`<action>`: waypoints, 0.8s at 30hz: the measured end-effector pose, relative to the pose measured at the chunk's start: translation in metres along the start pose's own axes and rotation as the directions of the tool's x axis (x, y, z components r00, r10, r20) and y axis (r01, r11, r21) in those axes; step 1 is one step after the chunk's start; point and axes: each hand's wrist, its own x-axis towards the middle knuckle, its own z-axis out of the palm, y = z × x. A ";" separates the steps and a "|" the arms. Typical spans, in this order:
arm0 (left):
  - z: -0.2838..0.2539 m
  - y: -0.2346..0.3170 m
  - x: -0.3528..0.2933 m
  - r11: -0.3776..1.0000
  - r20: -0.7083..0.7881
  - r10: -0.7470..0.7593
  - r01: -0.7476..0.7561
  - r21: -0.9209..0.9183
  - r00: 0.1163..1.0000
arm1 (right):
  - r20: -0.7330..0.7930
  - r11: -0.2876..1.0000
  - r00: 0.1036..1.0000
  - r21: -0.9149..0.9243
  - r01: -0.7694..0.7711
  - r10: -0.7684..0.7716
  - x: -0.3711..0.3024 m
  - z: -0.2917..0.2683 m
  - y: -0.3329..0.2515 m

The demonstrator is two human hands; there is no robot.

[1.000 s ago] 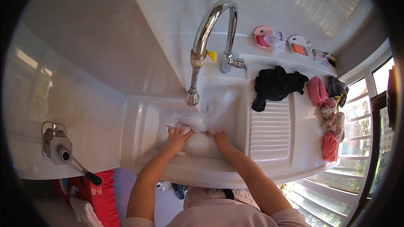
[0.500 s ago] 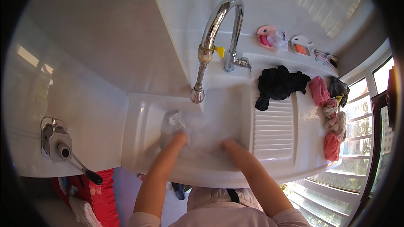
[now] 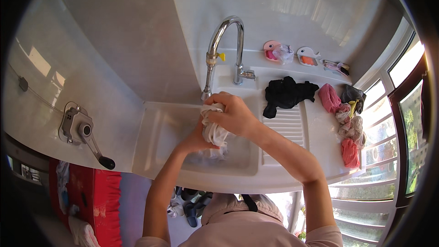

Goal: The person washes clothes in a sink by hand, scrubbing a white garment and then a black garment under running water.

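Observation:
Both hands grip a wet, bunched white cloth (image 3: 214, 132) above the left basin of the white sink (image 3: 160, 132). My right hand (image 3: 232, 115) is wrapped over its upper part, just below the faucet's spout. Lower down, my left hand (image 3: 195, 140) closes round the cloth from the left, its fingers partly hidden behind the bundle. The cloth's lower end hangs down to the cloudy water (image 3: 228, 160). A chrome gooseneck faucet (image 3: 241, 48) with a small yellow lever rises behind the hands.
A black garment (image 3: 288, 95) lies over the ribbed washboard (image 3: 286, 132) on the right. Pink cloths (image 3: 328, 98) and other small bunched pieces line the right edge. Fish-shaped soap holders (image 3: 307, 56) sit on the back ledge. A hand crank (image 3: 84, 130) is on the left wall.
Both hands have come up out of the water, lifting the white cloth. My right hand has moved left across to join the left one on it. The view has shifted slightly.

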 end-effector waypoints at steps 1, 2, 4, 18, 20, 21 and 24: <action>0.001 0.017 -0.002 0.998 0.045 -0.037 0.039 -0.039 0.998 | 0.004 0.999 0.999 0.001 0.043 -0.043 -0.002 -0.002 -0.014; 0.001 0.026 -0.001 0.994 0.092 -0.073 0.080 -0.077 0.993 | 0.008 0.996 0.996 0.003 0.085 -0.085 -0.004 -0.005 -0.027; -0.002 0.029 0.002 0.994 0.112 0.056 -0.044 -0.100 0.992 | 0.009 0.989 0.990 0.060 0.138 -0.138 -0.007 -0.014 -0.055; 0.000 0.036 0.050 0.995 -0.011 -0.093 0.093 0.020 0.996 | 0.052 1.000 0.998 -0.020 0.020 -0.019 -0.040 -0.060 -0.016; -0.014 -0.002 0.043 0.978 -0.095 -0.037 0.055 0.202 0.995 | 0.031 0.992 0.998 -0.112 -0.056 0.060 -0.051 -0.056 0.032; -0.020 -0.023 0.036 0.915 -0.132 0.069 -0.010 0.402 0.989 | -0.006 0.990 0.999 -0.134 -0.053 0.053 -0.055 -0.046 0.066; -0.020 -0.065 0.012 0.655 -0.351 0.277 0.092 0.750 0.894 | 0.006 0.970 0.993 -0.214 -0.118 0.122 -0.062 0.019 0.129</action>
